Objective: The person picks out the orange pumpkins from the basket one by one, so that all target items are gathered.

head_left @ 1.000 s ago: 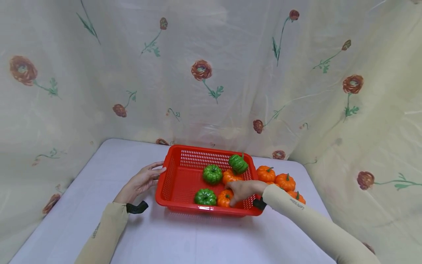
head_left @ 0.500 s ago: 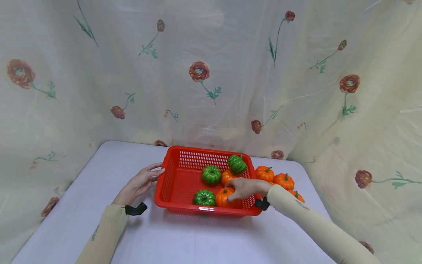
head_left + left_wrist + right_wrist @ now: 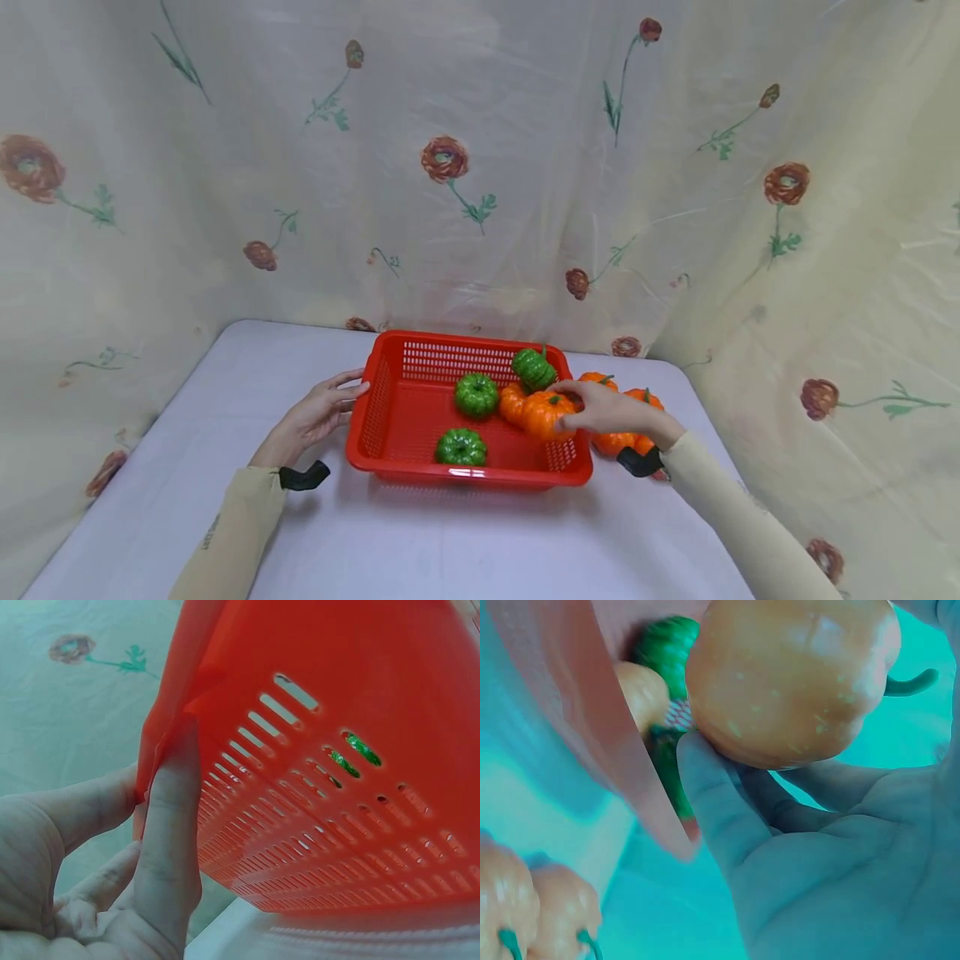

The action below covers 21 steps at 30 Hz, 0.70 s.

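Note:
A red plastic basket [image 3: 427,408] with slotted walls stands on the table. My left hand [image 3: 318,417] grips its left rim; the left wrist view shows thumb and fingers on either side of the rim [image 3: 161,724]. My right hand [image 3: 603,410] holds an orange toy pumpkin [image 3: 546,417] by its sides, over the basket's right part. In the right wrist view, this pumpkin [image 3: 787,675] appears raised above the basket's edge, its green stem pointing right. Inside the basket lie green pumpkins [image 3: 461,448], one of them tilted [image 3: 533,369] in the back right corner, and another orange pumpkin [image 3: 512,403].
Several more orange pumpkins [image 3: 613,443] sit on the white-covered table [image 3: 337,542] just right of the basket, partly hidden by the right hand and wrist. A flowered curtain [image 3: 510,250] hangs behind the table and along its sides.
The right hand has lifted the orange pumpkin from the basket's front and carried it right and back, toward the right wall. The left hand stays at the rim.

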Each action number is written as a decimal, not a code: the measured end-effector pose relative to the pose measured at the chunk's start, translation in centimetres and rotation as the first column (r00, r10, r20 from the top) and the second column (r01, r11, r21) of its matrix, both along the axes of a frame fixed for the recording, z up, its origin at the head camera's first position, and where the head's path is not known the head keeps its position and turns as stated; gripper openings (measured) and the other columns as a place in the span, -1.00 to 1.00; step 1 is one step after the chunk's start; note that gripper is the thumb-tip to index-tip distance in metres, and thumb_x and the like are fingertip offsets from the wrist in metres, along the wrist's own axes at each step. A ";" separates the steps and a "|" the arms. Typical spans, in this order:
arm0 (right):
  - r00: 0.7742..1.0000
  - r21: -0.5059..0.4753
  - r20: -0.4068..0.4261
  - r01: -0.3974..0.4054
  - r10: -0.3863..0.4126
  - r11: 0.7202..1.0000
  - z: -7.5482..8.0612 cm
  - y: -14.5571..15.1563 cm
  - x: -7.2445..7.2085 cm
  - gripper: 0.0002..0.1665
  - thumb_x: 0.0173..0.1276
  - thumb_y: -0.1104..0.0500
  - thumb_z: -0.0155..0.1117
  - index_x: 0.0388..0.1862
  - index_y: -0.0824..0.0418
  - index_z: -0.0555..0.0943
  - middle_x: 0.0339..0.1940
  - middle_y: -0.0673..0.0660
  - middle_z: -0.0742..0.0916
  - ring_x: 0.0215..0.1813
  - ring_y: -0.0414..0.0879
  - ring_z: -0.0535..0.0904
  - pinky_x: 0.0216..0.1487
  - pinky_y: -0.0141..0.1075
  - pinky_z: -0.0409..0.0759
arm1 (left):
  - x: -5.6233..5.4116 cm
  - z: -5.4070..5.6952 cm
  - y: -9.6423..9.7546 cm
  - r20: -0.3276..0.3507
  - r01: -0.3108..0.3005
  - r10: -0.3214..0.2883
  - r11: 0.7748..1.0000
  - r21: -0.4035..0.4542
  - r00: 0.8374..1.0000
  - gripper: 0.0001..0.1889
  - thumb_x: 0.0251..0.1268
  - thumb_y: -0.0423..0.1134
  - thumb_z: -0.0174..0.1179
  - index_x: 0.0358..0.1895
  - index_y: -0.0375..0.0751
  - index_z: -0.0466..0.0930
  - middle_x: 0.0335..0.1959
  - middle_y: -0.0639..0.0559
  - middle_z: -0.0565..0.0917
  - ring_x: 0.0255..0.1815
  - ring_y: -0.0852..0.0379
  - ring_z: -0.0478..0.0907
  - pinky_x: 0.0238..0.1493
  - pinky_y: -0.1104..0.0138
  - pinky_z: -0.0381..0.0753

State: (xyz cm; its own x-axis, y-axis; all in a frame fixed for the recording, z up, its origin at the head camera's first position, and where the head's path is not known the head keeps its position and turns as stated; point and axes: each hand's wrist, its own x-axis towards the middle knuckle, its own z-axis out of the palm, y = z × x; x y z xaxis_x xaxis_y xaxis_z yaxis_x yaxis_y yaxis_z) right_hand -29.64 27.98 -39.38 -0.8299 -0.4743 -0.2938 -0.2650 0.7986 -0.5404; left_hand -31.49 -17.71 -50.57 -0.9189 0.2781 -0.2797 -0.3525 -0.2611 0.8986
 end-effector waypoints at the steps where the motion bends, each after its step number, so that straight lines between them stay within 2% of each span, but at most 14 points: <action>1: 1.000 -0.014 -0.022 0.012 -0.012 1.000 0.3 0.7 0.3 -0.25 0.23 -0.13 0.30 0.36 0.08 0.38 0.24 0.11 0.56 0.16 -0.04 0.47 0.22 -0.05 0.51 | 0.0 0.0 0.0 -0.004 0.004 -0.004 1.000 0.004 1.000 -0.24 0.31 -0.12 0.23 0.51 -0.06 0.07 0.19 -0.03 0.54 -0.06 0.09 0.67 0.00 0.21 0.67; 7: 0.987 -0.101 -0.133 0.082 -0.095 0.992 1.6 4.7 2.9 -0.23 0.27 -0.03 0.28 0.39 0.21 0.32 0.20 0.21 0.57 0.15 0.05 0.48 0.17 -0.04 0.54 | 0.0 0.1 0.0 -0.010 0.012 -0.012 1.000 0.012 1.000 -0.22 0.31 -0.13 0.23 0.52 -0.07 0.03 0.17 0.01 0.54 -0.05 0.11 0.66 0.04 0.20 0.66; 11: 0.967 -0.147 -0.143 0.190 -0.211 0.971 1.5 7.2 5.0 -0.26 0.32 0.02 0.25 0.37 0.32 0.29 0.20 0.30 0.54 0.13 0.13 0.49 0.11 -0.06 0.60 | 0.0 0.1 0.1 -0.014 0.013 -0.013 1.000 0.006 1.000 -0.22 0.31 -0.12 0.23 0.52 -0.08 0.03 0.15 0.02 0.56 -0.06 0.10 0.67 0.03 0.19 0.66; 14: 0.934 -0.135 -0.111 0.323 -0.339 0.937 0.8 9.1 6.7 -0.19 0.37 -0.06 0.21 0.39 0.40 0.22 0.25 0.39 0.48 0.17 0.23 0.46 0.12 0.01 0.61 | 0.0 0.2 0.1 -0.014 0.010 -0.010 1.000 -0.002 1.000 -0.24 0.33 -0.12 0.22 0.51 -0.07 0.04 0.16 0.00 0.56 -0.06 0.10 0.67 0.02 0.19 0.66; 16: 0.903 -0.101 -0.086 0.412 -0.421 0.905 0.1 10.3 7.6 -0.13 0.39 -0.12 0.16 0.40 0.47 0.18 0.26 0.46 0.44 0.19 0.29 0.44 0.12 0.10 0.59 | 0.0 0.2 0.1 -0.008 0.007 -0.007 1.000 -0.007 1.000 -0.24 0.32 -0.11 0.22 0.51 -0.04 0.05 0.16 0.01 0.55 -0.06 0.10 0.67 0.04 0.19 0.66; 21: 0.822 -0.042 -0.017 0.568 -0.569 0.822 -2.8 13.1 9.2 0.00 0.36 -0.23 0.15 0.39 0.53 0.14 0.24 0.52 0.43 0.15 0.30 0.45 0.11 0.11 0.59 | 0.1 0.2 0.1 0.004 0.002 -0.002 1.000 -0.011 1.000 -0.23 0.29 -0.09 0.25 0.51 -0.01 0.07 0.23 -0.01 0.51 -0.02 0.08 0.66 0.07 0.18 0.64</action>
State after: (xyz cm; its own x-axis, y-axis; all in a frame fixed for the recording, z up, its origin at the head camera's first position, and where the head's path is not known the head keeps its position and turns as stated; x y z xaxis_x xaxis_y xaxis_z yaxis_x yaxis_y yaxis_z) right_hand -20.42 41.12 -42.16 -0.9630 0.0748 -0.2590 0.2146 0.7939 -0.5690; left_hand -31.40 -17.65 -50.40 -0.9175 0.2765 -0.2861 -0.3562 -0.2503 0.9003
